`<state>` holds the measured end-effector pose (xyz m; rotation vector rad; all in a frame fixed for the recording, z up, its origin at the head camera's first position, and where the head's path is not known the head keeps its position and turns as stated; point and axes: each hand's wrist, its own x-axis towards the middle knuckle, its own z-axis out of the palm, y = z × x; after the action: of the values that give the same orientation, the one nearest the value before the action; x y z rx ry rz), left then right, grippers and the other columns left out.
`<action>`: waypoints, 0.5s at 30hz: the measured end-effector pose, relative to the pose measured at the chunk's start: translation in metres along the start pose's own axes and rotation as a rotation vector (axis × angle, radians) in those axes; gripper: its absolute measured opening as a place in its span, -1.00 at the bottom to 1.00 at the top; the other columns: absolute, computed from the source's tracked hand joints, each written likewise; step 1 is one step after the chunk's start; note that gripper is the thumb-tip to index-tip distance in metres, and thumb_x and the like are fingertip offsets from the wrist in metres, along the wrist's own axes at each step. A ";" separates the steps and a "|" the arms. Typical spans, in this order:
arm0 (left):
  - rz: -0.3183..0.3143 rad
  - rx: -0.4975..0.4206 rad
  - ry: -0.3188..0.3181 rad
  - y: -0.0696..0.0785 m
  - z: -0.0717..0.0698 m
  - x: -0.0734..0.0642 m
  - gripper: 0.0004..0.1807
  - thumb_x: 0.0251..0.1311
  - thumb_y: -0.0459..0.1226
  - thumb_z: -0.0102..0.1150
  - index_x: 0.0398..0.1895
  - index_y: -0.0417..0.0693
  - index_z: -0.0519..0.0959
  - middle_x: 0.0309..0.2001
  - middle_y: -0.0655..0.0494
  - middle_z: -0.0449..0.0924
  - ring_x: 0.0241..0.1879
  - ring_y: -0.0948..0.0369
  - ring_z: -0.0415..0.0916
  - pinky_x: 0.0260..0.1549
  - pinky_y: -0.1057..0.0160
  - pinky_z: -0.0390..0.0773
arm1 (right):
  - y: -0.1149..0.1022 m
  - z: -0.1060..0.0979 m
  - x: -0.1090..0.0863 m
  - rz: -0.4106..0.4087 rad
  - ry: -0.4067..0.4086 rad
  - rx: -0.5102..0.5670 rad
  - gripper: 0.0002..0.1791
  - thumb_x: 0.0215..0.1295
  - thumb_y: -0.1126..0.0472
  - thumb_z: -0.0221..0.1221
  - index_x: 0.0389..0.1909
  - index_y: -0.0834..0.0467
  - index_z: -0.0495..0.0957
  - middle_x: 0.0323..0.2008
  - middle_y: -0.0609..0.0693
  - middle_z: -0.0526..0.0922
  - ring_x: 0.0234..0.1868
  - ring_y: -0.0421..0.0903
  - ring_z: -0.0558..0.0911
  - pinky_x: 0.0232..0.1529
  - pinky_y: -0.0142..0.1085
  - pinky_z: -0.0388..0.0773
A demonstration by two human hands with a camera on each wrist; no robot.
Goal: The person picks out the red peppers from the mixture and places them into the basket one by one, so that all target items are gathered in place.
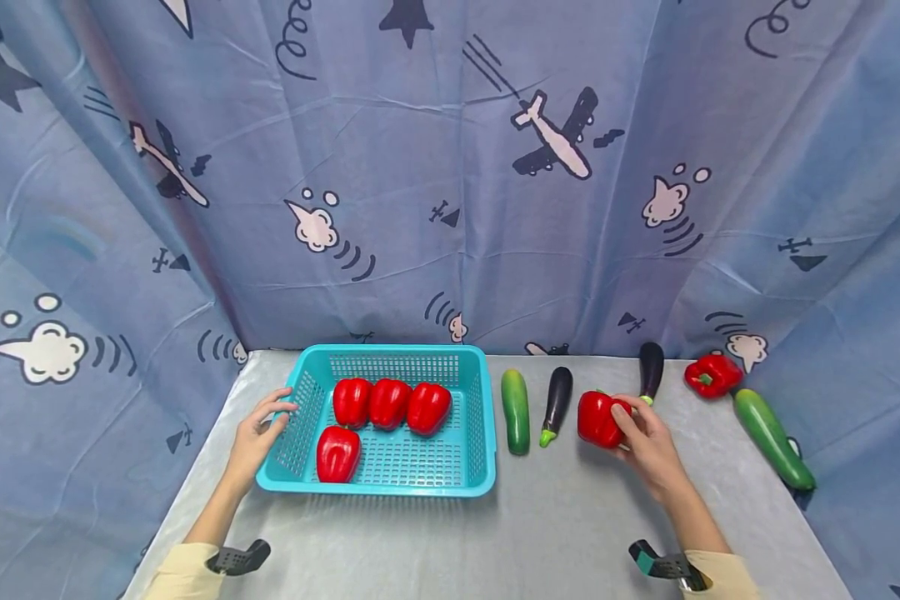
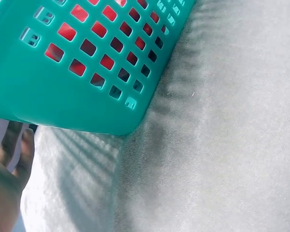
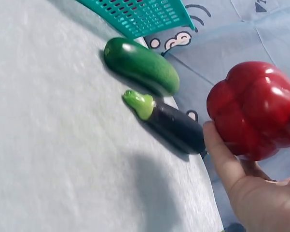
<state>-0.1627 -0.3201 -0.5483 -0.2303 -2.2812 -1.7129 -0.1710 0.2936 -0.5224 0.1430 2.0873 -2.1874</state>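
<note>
My right hand (image 1: 648, 450) holds a red bell pepper (image 1: 598, 419) between thumb and fingers, above the table right of the eggplant. The right wrist view shows the same pepper (image 3: 253, 111) raised, with a finger along its underside. At the left end of a turquoise plastic basket (image 1: 375, 490), my left hand (image 1: 253, 437) has its fingers loosely extended at the rim. Part of that hand is hidden behind the basket wall (image 2: 62, 104) in the left wrist view. Inside the basket lie several red bell peppers, three in a back row (image 1: 390, 404) and one at front left (image 1: 338, 454).
Right of the basket lie a cucumber (image 1: 516, 412) and an eggplant (image 1: 557, 404). Farther right are another eggplant (image 1: 650, 367), a red bell pepper (image 1: 712, 375) and a second cucumber (image 1: 774, 440) along the table's edge. A blue patterned curtain (image 1: 420, 208) hangs behind the table.
</note>
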 end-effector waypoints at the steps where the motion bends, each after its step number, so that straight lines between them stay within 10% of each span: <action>1: -0.001 0.000 0.000 0.000 0.000 0.000 -0.79 0.47 -0.44 0.10 0.04 -0.41 0.60 0.37 -0.26 0.35 0.39 -0.01 0.23 -0.03 0.47 0.47 | 0.000 0.003 0.000 -0.010 -0.008 0.005 -0.62 0.56 0.02 0.10 0.27 0.01 0.37 0.11 -0.03 0.42 -0.03 -0.12 0.61 -0.08 -0.22 0.64; 15: -0.002 0.009 0.004 -0.001 0.000 -0.001 -0.78 0.48 -0.41 0.11 0.04 -0.39 0.61 0.37 -0.21 0.37 0.38 0.14 0.25 -0.02 0.46 0.47 | 0.000 0.033 0.001 -0.086 -0.148 -0.093 -0.25 0.30 0.32 0.35 0.42 0.16 0.17 0.40 0.16 0.18 0.25 0.26 0.39 0.02 -0.21 0.60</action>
<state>-0.1620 -0.3202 -0.5491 -0.2230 -2.2863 -1.7019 -0.1717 0.2603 -0.5212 -0.1156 2.1434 -2.0713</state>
